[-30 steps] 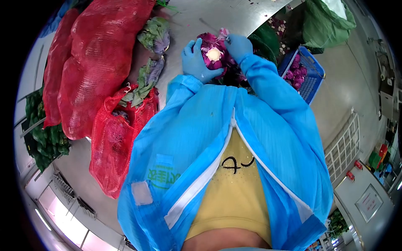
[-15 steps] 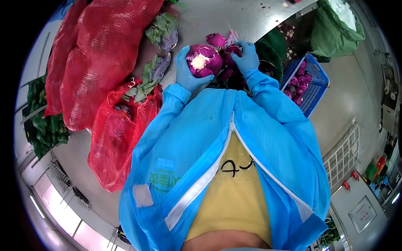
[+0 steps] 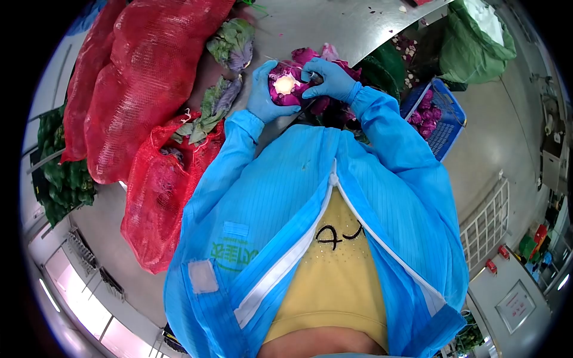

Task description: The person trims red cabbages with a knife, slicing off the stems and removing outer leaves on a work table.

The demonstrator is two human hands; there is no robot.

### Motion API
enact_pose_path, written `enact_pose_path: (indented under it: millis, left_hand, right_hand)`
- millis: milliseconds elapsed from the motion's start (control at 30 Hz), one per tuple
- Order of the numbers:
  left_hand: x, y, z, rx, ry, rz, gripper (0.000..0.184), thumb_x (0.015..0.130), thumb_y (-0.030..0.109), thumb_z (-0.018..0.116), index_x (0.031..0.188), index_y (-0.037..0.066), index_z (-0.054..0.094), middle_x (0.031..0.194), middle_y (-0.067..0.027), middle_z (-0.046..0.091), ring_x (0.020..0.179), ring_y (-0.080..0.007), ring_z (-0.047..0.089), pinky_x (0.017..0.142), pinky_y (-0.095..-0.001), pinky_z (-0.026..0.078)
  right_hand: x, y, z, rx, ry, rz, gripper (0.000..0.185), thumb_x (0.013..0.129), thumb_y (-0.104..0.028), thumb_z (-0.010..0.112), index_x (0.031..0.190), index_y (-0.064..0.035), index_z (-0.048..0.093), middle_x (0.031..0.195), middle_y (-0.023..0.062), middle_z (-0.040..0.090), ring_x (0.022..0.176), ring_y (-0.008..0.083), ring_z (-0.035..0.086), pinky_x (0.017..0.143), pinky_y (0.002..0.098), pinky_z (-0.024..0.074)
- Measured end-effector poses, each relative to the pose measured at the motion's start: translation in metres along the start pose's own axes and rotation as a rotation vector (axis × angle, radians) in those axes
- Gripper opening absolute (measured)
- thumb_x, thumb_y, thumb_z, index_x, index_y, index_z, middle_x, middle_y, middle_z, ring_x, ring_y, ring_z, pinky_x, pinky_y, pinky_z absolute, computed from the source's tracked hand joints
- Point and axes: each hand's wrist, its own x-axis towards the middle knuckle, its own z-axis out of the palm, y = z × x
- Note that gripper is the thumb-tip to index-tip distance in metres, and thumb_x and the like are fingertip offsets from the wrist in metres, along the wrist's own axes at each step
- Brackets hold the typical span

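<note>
A red cabbage point(image 3: 285, 85), its pale cut stem end turned up toward me, rests in my left hand point(image 3: 262, 95). The gloved fingers of that hand wrap around the cabbage's left side. My right hand point(image 3: 335, 81), also in a blue glove, is curled against the right side of the cabbage. Something small and dark shows between its fingers, too little of it to name. Loose purple cabbage leaves point(image 3: 305, 55) lie just beyond the hands, and more purple leaves are partly hidden beneath my right hand.
Large red mesh sacks point(image 3: 149, 71) fill the left, with a smaller opened mesh sack point(image 3: 158, 197) nearer me. Green-purple outer leaves point(image 3: 231, 45) lie on the metal table point(image 3: 322, 24). A blue crate point(image 3: 444, 122) of red cabbages and a green sack point(image 3: 477, 48) stand to the right.
My right hand has moved left, from the purple leaves beside the cabbage onto the cabbage itself, and its fingers have curled. My left hand still holds the cabbage.
</note>
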Motion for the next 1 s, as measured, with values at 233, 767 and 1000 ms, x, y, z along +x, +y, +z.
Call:
enact_pose_path:
  millis: [233, 767, 1000]
  left_hand:
    - [0.003, 0.0, -0.004, -0.091, -0.012, -0.044, 0.112, 0.039, 0.033, 0.089, 0.133, 0.004, 0.035, 0.127, -0.0158, 0.036, 0.118, -0.0322, 0.04, 0.103, -0.0388, 0.036]
    - [0.005, -0.013, 0.008, -0.225, 0.077, -0.165, 0.113, 0.043, 0.035, 0.089, 0.133, 0.0, 0.032, 0.125, -0.0183, 0.039, 0.115, -0.0315, 0.044, 0.102, -0.0386, 0.037]
    - [0.004, 0.01, 0.008, 0.03, 0.126, -0.252, 0.112, 0.044, 0.039, 0.088, 0.134, -0.001, 0.032, 0.124, -0.0199, 0.039, 0.116, -0.0333, 0.042, 0.103, -0.0392, 0.036]
  right_hand:
    - [0.001, 0.005, 0.01, 0.275, 0.073, 0.001, 0.037, 0.066, -0.019, 0.081, 0.084, -0.0072, 0.051, 0.084, 0.0019, 0.05, 0.082, 0.0157, 0.048, 0.077, 0.0283, 0.0405]
    - [-0.025, -0.002, -0.004, 0.211, 0.098, 0.052, 0.024, 0.076, -0.014, 0.073, 0.087, -0.0042, 0.055, 0.078, -0.0005, 0.051, 0.075, 0.0098, 0.047, 0.071, 0.0263, 0.0402]
    - [-0.049, 0.002, 0.0, 0.478, 0.432, 0.194, 0.032, 0.073, -0.018, 0.076, 0.098, -0.0049, 0.06, 0.078, 0.0015, 0.057, 0.075, 0.0114, 0.057, 0.071, 0.0252, 0.048]
